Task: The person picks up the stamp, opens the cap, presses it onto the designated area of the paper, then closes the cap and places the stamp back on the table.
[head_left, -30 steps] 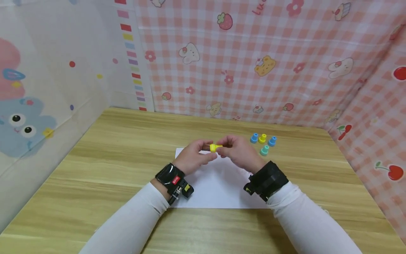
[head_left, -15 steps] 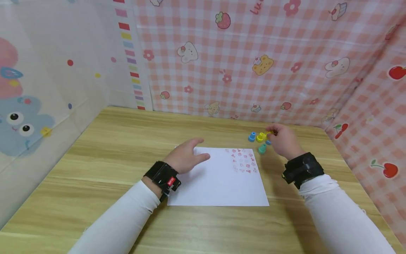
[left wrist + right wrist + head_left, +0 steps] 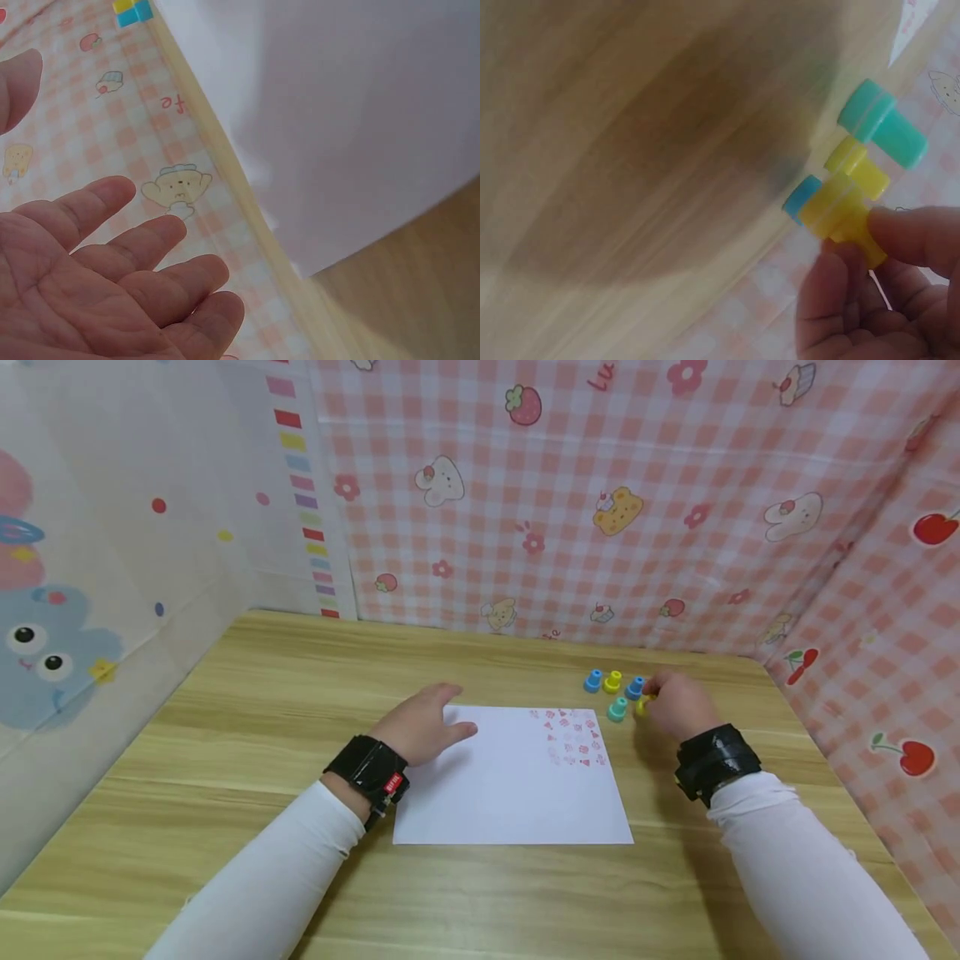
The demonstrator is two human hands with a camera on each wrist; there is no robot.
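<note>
My right hand (image 3: 681, 706) pinches a yellow stamp (image 3: 834, 208) by its narrow handle, thumb on one side and fingers on the other. It is at the right of a loose group of stamps, close over the table. Beside it stand a teal stamp (image 3: 617, 710), a blue stamp (image 3: 635, 688), another yellow stamp (image 3: 612, 682) and a second blue one (image 3: 593, 681). My left hand (image 3: 418, 728) holds nothing; its fingers are spread over the left edge of a white sheet of paper (image 3: 510, 793). Small red prints (image 3: 573, 737) mark the paper's upper right corner.
The wooden table (image 3: 450, 902) carries the paper at its middle and the stamps towards the back right. A pink checked cloth (image 3: 570, 485) hangs behind the table, with a white patterned cloth (image 3: 202, 468) along the left side.
My right hand has carried the yellow stamp from above the paper to the stamp group, then lowered it towards the table. My left hand has let go of that stamp and drawn back leftwards.
</note>
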